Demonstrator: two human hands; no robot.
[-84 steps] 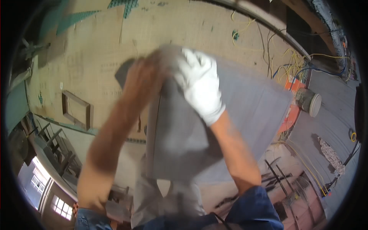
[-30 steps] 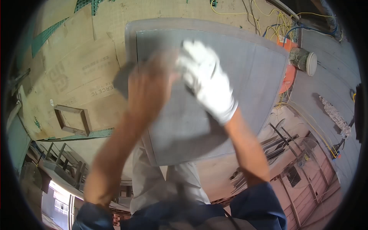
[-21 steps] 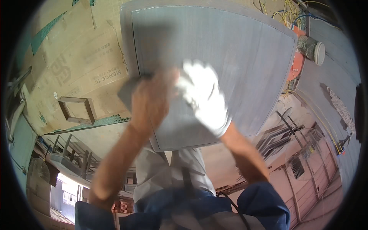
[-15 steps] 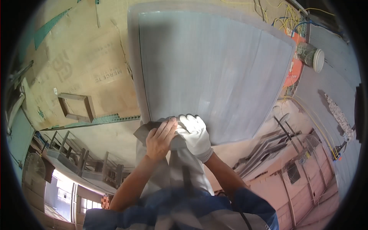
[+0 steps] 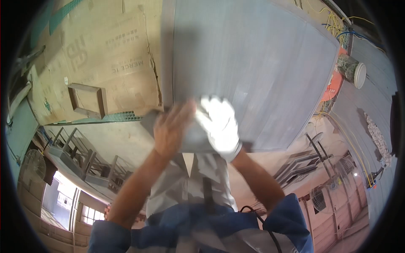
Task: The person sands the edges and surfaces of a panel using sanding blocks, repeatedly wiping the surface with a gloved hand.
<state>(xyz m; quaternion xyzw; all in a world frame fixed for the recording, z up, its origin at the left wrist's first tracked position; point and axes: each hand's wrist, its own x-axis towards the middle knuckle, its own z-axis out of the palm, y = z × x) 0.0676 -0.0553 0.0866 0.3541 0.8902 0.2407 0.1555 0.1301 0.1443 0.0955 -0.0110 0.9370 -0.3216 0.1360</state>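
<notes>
A large flat grey panel (image 5: 249, 76) with a paler border lies in front of me. My left hand (image 5: 171, 130) is bare and smeared by motion over the panel's near left part, its fingers pointing forward. Beside it my right hand (image 5: 220, 126), in a white glove, has its fingers stretched out over the panel. The fingertips of both hands come close together. Whether anything lies under the palms is hidden. A dark grey corner (image 5: 148, 121) shows left of my left hand; I cannot tell if it is a sheet or shadow.
Brown cardboard (image 5: 122, 46) covers the surface at left, with a small rectangular frame (image 5: 87, 100) on it. At right are a white-lidded tub (image 5: 358, 75), yellow cords (image 5: 335, 27) and a speckled rod-like object (image 5: 376, 137). Stacked frames (image 5: 297, 166), stools (image 5: 93, 162) and a fan (image 5: 331, 185) stand nearer.
Both hands have moved forward from the panel's near edge, and now lie a little apart at the wrists. The view has shifted, so the panel sits further right.
</notes>
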